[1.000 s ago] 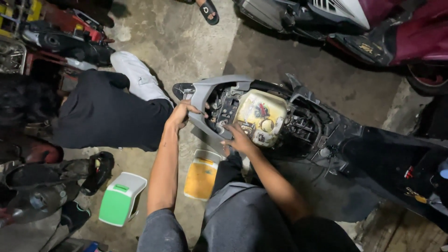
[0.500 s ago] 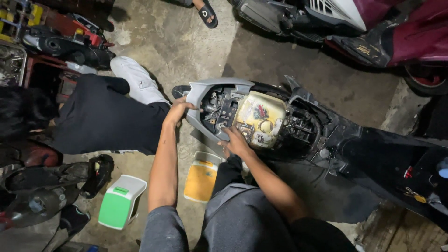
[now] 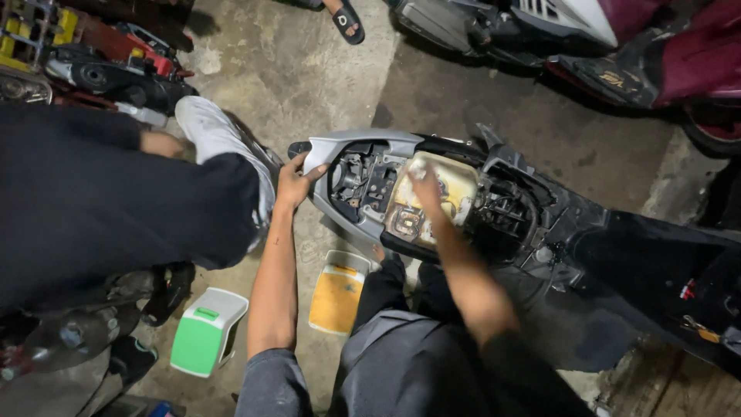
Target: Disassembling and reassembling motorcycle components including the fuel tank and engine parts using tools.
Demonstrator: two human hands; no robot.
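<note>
Grey plastic is forming the tail cowl (image 3: 351, 147) of a stripped scooter (image 3: 494, 208) that is lying across the middle of the head view, its seat gone and its insides showing. A cream, stained fuel tank (image 3: 451, 189) is sitting in the open bay, with dark wiring and brackets (image 3: 359, 181) packed between it and the tail. Black bodywork is running off toward the lower right.

The left hand (image 3: 292, 184) is gripping the rear edge of the grey cowl, thumb hooked over the rim and fingers curled against the outside. The right hand (image 3: 424, 189) is lying blurred over the top of the fuel tank, fingers pointing toward the tail; whether they are closing on anything I cannot tell. The scooter's rear end is thus sitting between the two hands, directly ahead of the person's knees.

Bare, stained concrete floor (image 3: 309, 69) is carrying everything. An orange-faced container (image 3: 336, 297) is lying on it just below the scooter, between the person's forearms, and a green and white box (image 3: 202, 333) is standing further left. Another person's dark-trousered leg and white shoe (image 3: 212, 131) are reaching in from the left, close to the left hand. A maroon and white scooter (image 3: 617, 38) is parked along the top right, and a sandalled foot (image 3: 345, 17) is showing at the top edge. Red and yellow parts (image 3: 85, 46) are crowding the top left corner.
</note>
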